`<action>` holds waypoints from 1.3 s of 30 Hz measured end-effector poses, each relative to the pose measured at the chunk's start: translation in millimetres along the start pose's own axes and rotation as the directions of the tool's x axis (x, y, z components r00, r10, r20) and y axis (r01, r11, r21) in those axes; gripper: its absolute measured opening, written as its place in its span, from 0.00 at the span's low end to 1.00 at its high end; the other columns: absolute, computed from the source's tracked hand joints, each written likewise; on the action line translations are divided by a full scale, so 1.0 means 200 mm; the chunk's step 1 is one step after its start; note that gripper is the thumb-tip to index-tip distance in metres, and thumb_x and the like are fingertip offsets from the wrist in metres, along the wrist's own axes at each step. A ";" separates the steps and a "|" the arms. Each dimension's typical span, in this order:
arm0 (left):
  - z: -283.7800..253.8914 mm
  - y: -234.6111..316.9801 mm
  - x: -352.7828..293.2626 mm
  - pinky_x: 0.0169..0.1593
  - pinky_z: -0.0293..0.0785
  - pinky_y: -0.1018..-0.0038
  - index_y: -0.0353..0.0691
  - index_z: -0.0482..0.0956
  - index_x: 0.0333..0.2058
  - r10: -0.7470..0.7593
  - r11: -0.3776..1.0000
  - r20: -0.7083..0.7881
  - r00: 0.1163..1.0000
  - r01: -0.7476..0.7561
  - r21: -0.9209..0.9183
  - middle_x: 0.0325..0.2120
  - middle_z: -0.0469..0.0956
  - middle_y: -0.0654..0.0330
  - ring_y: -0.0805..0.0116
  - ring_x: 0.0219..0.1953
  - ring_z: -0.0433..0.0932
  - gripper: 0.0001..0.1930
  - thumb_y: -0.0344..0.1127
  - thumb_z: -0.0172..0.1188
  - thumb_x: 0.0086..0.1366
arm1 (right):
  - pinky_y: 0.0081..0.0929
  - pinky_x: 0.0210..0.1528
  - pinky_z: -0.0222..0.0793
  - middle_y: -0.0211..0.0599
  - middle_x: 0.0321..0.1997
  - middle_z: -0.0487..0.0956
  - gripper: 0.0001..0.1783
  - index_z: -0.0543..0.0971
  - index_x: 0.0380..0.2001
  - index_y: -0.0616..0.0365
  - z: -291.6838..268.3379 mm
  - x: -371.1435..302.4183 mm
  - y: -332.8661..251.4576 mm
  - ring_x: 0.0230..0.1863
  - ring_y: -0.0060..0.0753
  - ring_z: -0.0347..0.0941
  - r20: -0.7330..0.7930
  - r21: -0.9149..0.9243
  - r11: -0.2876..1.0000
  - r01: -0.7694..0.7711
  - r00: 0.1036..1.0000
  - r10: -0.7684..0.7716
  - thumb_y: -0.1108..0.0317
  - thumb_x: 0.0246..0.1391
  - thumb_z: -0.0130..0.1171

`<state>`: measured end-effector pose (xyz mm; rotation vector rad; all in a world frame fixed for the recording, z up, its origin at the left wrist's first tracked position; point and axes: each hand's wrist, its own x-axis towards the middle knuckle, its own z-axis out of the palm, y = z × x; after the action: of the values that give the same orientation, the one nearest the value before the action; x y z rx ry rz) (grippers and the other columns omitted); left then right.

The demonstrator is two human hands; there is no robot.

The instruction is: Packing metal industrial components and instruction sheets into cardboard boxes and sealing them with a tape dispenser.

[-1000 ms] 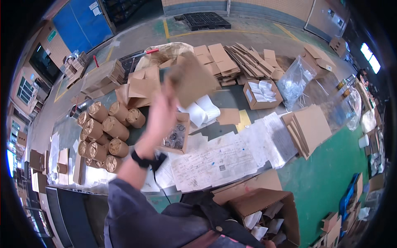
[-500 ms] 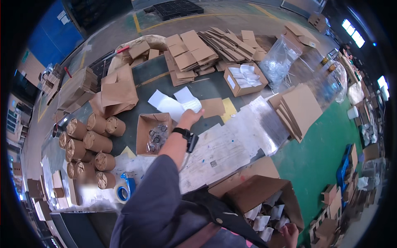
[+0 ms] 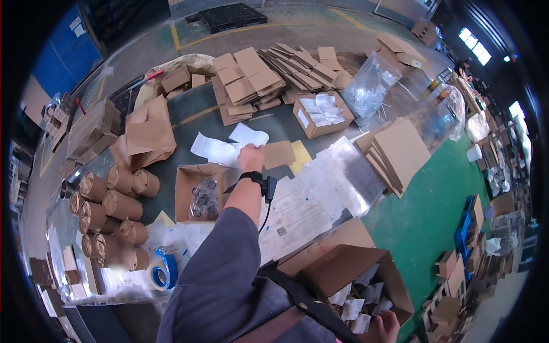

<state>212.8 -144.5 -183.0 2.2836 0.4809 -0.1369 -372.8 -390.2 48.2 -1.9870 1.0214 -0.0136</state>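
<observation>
My left hand (image 3: 251, 157), with a dark band and device on the wrist, reaches over the table. Its fingers are closed on the near edge of a white paper sheet (image 3: 249, 135), which curls up. Another white sheet (image 3: 213, 150) lies to its left, partly under it. Beside the hand is a flat brown cardboard piece (image 3: 279, 154). Left of my forearm stands an open carton (image 3: 182, 197) holding clear-bagged round parts (image 3: 204, 200). At the lower right, my right hand (image 3: 388, 327) has curled fingers beside a large open carton (image 3: 343, 266) with white-wrapped items (image 3: 351, 308); what it holds, if anything, is hidden.
Several brown paper-wrapped rolls (image 3: 123, 204) and a blue tape dispenser (image 3: 164, 274) stand at the left. Behind are stacked flat cartons (image 3: 251, 74), a small box of white papers (image 3: 303, 123) and a clear plastic bag (image 3: 372, 86). Cardboard sheets (image 3: 400, 151) overhang the right edge.
My left hand's fingers have closed in on the sheet's edge, and the sheet has curled more. My right hand stays low by the large carton. The whole view has shifted slightly.
</observation>
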 end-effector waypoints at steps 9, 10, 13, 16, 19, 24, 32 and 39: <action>-0.28 0.64 -1.08 0.41 0.73 0.74 0.36 0.79 0.38 0.538 0.508 0.755 -0.375 -0.570 -0.646 0.32 0.80 0.61 0.72 0.36 0.77 0.13 0.30 0.62 0.51 | 0.34 0.60 0.63 0.48 0.51 0.76 0.17 0.75 0.44 0.65 0.10 0.27 -0.54 0.56 0.42 0.71 -0.049 0.058 0.841 0.538 0.843 -0.536 0.81 0.49 0.61; -0.32 0.70 -1.16 0.41 0.73 0.73 0.37 0.79 0.41 0.400 0.546 0.764 -0.507 -0.538 -0.643 0.33 0.80 0.60 0.71 0.37 0.77 0.16 0.31 0.62 0.51 | 0.37 0.63 0.60 0.48 0.57 0.73 0.21 0.73 0.48 0.64 0.13 0.33 -0.63 0.60 0.48 0.68 0.026 0.007 0.768 0.640 0.768 -0.640 0.77 0.48 0.63; -0.40 0.87 -1.28 0.43 0.74 0.71 0.39 0.79 0.45 0.208 0.463 0.700 -0.684 -0.561 -0.686 0.33 0.81 0.56 0.66 0.37 0.79 0.20 0.31 0.61 0.50 | 0.36 0.61 0.61 0.46 0.53 0.75 0.37 0.62 0.60 0.60 0.29 0.54 -0.71 0.57 0.41 0.69 0.176 0.067 0.677 0.733 0.659 -0.731 0.71 0.47 0.68; -0.49 0.92 -1.26 0.44 0.74 0.69 0.41 0.78 0.48 0.152 0.318 0.741 -0.654 -0.678 -0.663 0.34 0.80 0.54 0.62 0.36 0.80 0.23 0.32 0.61 0.50 | 0.28 0.52 0.69 0.39 0.40 0.80 0.35 0.62 0.59 0.61 0.30 0.61 -0.70 0.45 0.28 0.75 0.570 0.389 0.914 0.111 0.751 -0.334 0.73 0.51 0.66; -0.53 0.73 -1.21 0.41 0.75 0.69 0.39 0.74 0.49 0.872 0.224 0.473 -0.126 -0.756 -0.615 0.32 0.78 0.53 0.61 0.36 0.79 0.24 0.40 0.65 0.55 | 0.19 0.42 0.70 0.32 0.31 0.80 0.32 0.61 0.59 0.61 0.35 0.58 -0.62 0.36 0.18 0.74 0.427 0.514 0.851 0.102 0.831 -0.358 0.76 0.54 0.62; -0.75 0.30 -1.37 0.37 0.74 0.78 0.39 0.50 0.66 0.306 0.940 0.950 0.066 0.138 -0.313 0.38 0.77 0.53 0.75 0.39 0.77 0.32 0.44 0.52 0.70 | 0.17 0.39 0.69 0.33 0.33 0.79 0.30 0.61 0.60 0.59 0.44 0.49 -0.55 0.35 0.17 0.74 0.150 0.667 0.715 0.210 0.902 -0.405 0.77 0.56 0.60; -0.53 0.19 -1.76 0.52 0.75 0.63 0.44 0.38 0.69 0.325 0.550 0.904 0.277 0.722 -0.419 0.55 0.68 0.48 0.61 0.55 0.72 0.43 0.31 0.60 0.65 | 0.17 0.40 0.71 0.35 0.36 0.81 0.28 0.63 0.60 0.57 0.45 0.37 -0.54 0.37 0.19 0.76 0.112 0.587 0.773 0.241 0.921 -0.372 0.77 0.57 0.58; -0.56 0.21 -1.78 0.49 0.78 0.69 0.32 0.66 0.58 0.399 0.624 0.822 0.407 0.536 -0.568 0.45 0.77 0.49 0.65 0.45 0.79 0.24 0.26 0.60 0.64 | 0.19 0.41 0.72 0.34 0.36 0.82 0.29 0.68 0.60 0.57 0.41 0.36 -0.47 0.37 0.18 0.76 0.219 0.544 0.761 0.352 0.816 -0.535 0.79 0.55 0.59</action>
<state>-105.7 -196.1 10.9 0.9547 -0.0209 -1.0057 -233.2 -354.6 38.0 -1.6354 0.2328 -0.1468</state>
